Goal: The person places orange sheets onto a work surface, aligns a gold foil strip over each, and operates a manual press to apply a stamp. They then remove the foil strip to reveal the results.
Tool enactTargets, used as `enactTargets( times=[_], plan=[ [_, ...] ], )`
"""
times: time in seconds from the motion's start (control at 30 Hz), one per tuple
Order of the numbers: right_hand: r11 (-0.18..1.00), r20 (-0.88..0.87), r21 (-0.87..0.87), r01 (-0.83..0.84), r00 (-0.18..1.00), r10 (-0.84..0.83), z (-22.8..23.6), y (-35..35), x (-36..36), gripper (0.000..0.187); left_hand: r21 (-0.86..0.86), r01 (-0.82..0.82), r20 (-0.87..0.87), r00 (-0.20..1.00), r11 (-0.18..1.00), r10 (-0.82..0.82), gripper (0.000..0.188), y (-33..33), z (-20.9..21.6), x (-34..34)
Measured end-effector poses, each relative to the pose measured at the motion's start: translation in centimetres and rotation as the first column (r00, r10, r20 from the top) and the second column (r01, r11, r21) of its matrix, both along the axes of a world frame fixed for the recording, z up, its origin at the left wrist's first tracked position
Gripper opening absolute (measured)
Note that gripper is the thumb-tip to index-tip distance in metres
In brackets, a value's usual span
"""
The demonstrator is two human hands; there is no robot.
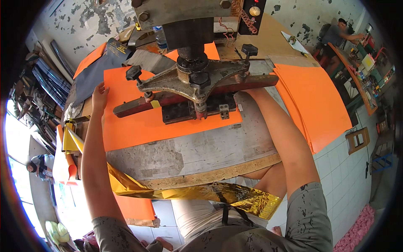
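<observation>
An orange sheet [134,130] lies on the worn grey bed [155,157] of a press, below its metal head [184,80]. My left hand [100,95] is at the sheet's left edge, with its fingers closed around that edge. My right hand [250,93] reaches under the right end of the press's dark red bar [252,82], and its fingers are hidden there. Beneath the head, a dark block with a small metal fitting [224,111] sits over the sheet. A strip of gold foil [180,193] hangs along the bed's front edge, close to my body.
A stack of orange sheets [312,103] lies to the right of the bed. Dark sheets [94,77] and more orange ones are at the back left. Black knobs [199,79] stick out from the press head. Another person [338,35] sits at a bench far right.
</observation>
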State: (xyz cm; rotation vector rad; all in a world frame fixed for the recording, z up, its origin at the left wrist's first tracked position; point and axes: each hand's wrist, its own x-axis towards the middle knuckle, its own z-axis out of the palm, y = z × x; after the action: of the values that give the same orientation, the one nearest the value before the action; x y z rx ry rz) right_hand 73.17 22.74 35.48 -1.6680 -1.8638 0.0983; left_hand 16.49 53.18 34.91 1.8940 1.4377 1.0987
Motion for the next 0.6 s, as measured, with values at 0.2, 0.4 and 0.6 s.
enactTargets(
  times=[0.2,0.4,0.6],
  plan=[
    [0.986,0.234,-0.069,0.152,0.963,-0.132,0.5,-7.6,-4.7,0.032,0.121,0.143,-0.557,0.829,0.982,-0.052,0.048,-9.9,4.8,-4.8],
    [0.998,0.143,-0.032,0.047,0.989,-0.042,3.0,-19.2,-11.1,0.044,0.181,0.233,-0.608,0.790,0.956,-0.077,0.040,-32.3,5.4,1.8],
    [0.998,0.105,-0.044,0.041,0.994,-0.036,2.0,-20.3,-12.1,0.047,0.110,0.181,-0.570,0.817,0.977,-0.087,0.046,-36.9,3.4,6.0]
  ],
)
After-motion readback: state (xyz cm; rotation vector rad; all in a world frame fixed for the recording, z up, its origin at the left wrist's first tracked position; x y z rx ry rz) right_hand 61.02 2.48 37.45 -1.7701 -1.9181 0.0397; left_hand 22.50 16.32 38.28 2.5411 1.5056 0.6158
